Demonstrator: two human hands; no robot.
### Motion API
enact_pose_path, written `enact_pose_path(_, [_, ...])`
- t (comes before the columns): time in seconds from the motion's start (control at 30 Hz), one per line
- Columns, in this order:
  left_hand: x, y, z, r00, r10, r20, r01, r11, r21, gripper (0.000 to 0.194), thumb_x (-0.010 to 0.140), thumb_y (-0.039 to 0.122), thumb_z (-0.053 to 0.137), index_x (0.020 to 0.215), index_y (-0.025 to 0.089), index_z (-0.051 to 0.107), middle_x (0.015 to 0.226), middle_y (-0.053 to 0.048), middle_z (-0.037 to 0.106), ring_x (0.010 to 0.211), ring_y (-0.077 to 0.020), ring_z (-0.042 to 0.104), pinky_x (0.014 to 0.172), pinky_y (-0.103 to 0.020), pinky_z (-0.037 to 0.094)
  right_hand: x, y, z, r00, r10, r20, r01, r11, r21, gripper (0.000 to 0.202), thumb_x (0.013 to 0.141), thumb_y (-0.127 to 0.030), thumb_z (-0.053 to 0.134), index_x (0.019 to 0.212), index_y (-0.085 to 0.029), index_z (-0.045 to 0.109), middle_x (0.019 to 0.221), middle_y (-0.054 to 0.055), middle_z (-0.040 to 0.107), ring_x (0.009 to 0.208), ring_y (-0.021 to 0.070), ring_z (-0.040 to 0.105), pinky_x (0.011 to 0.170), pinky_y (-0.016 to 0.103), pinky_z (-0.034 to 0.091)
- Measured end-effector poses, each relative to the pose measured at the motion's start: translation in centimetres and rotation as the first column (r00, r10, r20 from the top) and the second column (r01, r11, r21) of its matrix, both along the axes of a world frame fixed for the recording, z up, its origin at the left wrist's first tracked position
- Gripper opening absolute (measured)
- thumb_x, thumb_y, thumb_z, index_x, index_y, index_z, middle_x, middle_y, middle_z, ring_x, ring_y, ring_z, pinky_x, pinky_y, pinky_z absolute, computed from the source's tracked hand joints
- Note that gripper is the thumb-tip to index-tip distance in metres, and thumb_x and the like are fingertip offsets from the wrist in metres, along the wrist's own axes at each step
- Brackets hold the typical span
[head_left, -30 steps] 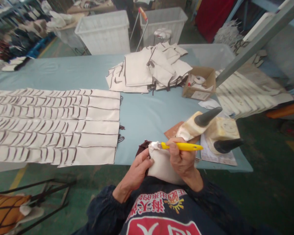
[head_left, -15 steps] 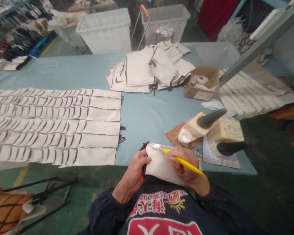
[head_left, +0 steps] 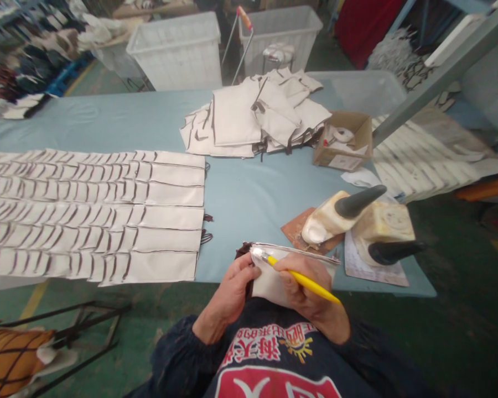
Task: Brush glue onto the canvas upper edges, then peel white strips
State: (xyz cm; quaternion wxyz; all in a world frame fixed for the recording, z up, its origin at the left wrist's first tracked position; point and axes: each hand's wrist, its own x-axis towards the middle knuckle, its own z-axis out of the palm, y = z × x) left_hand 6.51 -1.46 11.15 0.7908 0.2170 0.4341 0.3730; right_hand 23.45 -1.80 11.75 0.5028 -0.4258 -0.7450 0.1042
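My left hand is closed on the left end of a cream fabric piece with dark brown edging, thumb on top, at the table's near edge. My right hand grips a yellow-handled brush. Its whitish tip touches the fabric's upper left corner, close to my left thumb. The fabric's right part lies partly beneath my right hand. Just beyond that hand, a stained cream bottle with a dark nozzle lies tilted on a brown card. A second such bottle lies to its right on a paper sheet.
Overlapping rows of cream pieces with brown edging cover the table's left. Behind are a loose pile of similar pieces and a cardboard box holding a tape roll. A grey metal post slants at the right. White bins stand beyond the table.
The brush tip has moved left along the fabric's upper edge to the corner, my right hand shifting left with it. The fabric's far edge now shows more fully.
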Motion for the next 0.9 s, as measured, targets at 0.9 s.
enact_pose_path(0.9, [-2.0,0.3,-0.8,0.987,-0.159,0.017,0.156,0.981,0.112,0.041,0.08,0.024,0.071,0.121,0.018,0.077,0.103,-0.008,0.081,0.096,-0.0248,0.071,0.088,-0.033,0.052,0.1,-2.1,-1.5,0.917,-0.139,-0.373,0.023,0.954,-0.298,0.024,0.104,-0.031,0.048,0.089,-0.022,0.065,0.057,-0.005,0.054,0.045,0.0115,0.052,0.047,0.023,0.046])
